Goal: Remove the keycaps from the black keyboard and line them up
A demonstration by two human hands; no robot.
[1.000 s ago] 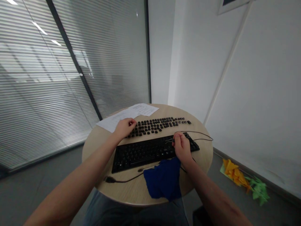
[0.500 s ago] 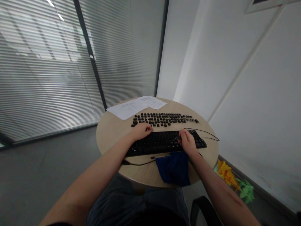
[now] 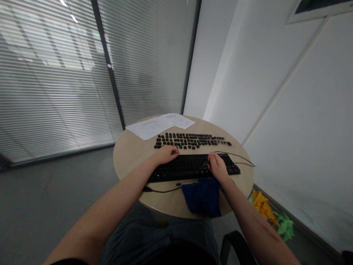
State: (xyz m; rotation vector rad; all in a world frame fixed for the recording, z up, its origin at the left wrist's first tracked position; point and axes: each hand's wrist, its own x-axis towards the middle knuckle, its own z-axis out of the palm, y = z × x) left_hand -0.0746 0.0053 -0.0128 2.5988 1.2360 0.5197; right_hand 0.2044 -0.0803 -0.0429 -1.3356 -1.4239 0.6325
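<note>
A black keyboard point(image 3: 179, 170) lies across the round table. My left hand point(image 3: 167, 154) rests at its back left edge with fingers curled; whether anything is inside them I cannot make out. Over the keyboard's right half, my right hand point(image 3: 217, 164) is closed around a thin wire keycap puller point(image 3: 203, 164), whose wire loops stick out to the left, low over the keys. Behind the keyboard, several loose black keycaps point(image 3: 190, 140) are laid out in rows on the table.
Printed paper sheets point(image 3: 150, 127) lie at the back of the wooden table point(image 3: 124, 158). A dark blue cloth point(image 3: 202, 197) hangs over the front edge. A black cable point(image 3: 164, 191) runs in front, and another cable point(image 3: 244, 156) loops at right. Yellow and green material point(image 3: 263, 206) lies on the floor.
The view has shifted slightly. My right hand stays over the keyboard's right half with the keycap puller, almost unmoved; my left hand keeps its place at the back edge.
</note>
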